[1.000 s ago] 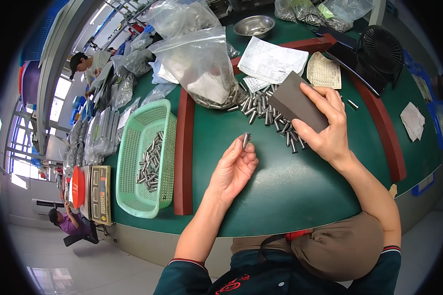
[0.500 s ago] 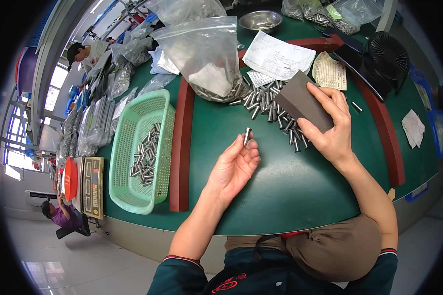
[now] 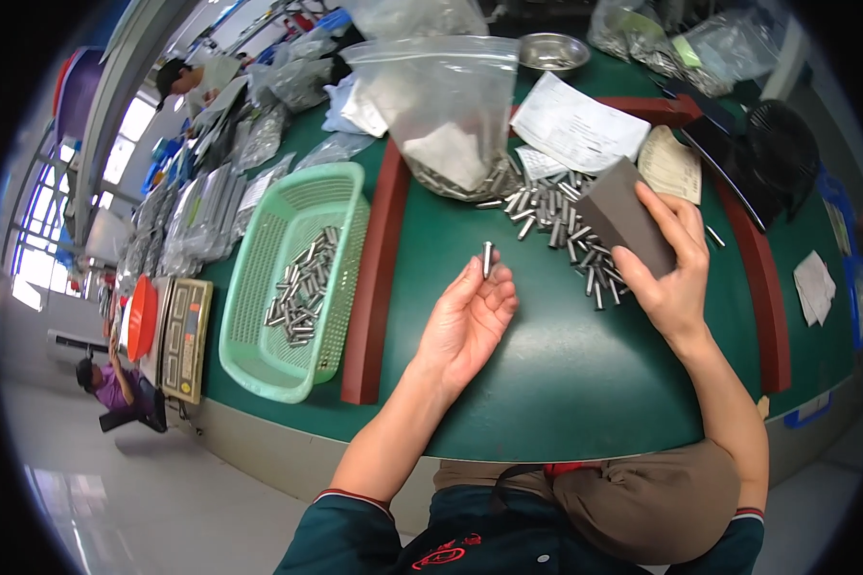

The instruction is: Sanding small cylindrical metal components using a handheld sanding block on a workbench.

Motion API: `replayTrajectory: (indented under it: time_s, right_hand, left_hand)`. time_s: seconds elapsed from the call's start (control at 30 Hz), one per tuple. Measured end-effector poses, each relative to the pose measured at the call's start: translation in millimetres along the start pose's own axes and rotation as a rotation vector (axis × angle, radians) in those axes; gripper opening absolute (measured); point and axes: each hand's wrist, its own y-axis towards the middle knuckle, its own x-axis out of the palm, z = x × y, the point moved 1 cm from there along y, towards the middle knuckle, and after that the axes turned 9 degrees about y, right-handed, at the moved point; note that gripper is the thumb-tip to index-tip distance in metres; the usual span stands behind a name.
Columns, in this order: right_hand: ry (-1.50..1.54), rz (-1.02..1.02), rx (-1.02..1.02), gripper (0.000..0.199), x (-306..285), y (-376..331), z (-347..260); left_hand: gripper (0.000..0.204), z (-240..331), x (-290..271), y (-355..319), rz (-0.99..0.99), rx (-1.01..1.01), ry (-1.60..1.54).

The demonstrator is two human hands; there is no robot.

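My left hand (image 3: 470,321) is palm up over the green table, pinching a small headed metal pin (image 3: 488,259) upright between thumb and fingers, its head at the top. My right hand (image 3: 679,264) grips a grey-brown block that looks like a sanding sponge (image 3: 627,217), held tilted at the right side of a loose pile of similar metal pins (image 3: 552,213). Part of the pile is hidden behind the block. To the left of my left hand stands a light green perforated plastic basket (image 3: 237,359), with many more pins lying in it.
Dark red bars (image 3: 364,335) edge the work area. Behind the pile are a large clear bag (image 3: 460,105) of pins, papers (image 3: 585,125) and a metal bowl (image 3: 554,59). A black fan (image 3: 781,144) stands far right, a scale (image 3: 182,335) left. Other people (image 3: 120,383) are farther off.
The whole view has shifted, so the table things appear farther right. Both hands keep the same grips, on the pin and on the block, with little other movement.
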Motion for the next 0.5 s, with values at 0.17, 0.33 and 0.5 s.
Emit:
replayTrajectory:
  time_s: [0.17, 0.33, 0.5]
  right_hand:
    - [0.018, -0.022, 0.029, 0.060, -8.4, -2.5, -1.3]
    - [0.017, -0.016, 0.049, 0.060, -6.3, -1.3, -0.4]
    - [-0.013, 0.110, 0.021, 0.054, -25.5, 6.1, 10.4]
  left_hand:
    - [0.033, 49.6, -6.1, -6.0, -0.065, 0.610, -0.252]
    - [0.042, 38.6, -0.7, -6.1, 0.027, 0.498, -0.038]
    - [0.034, 12.7, 21.4, -1.5, 0.078, 0.340, 0.452]
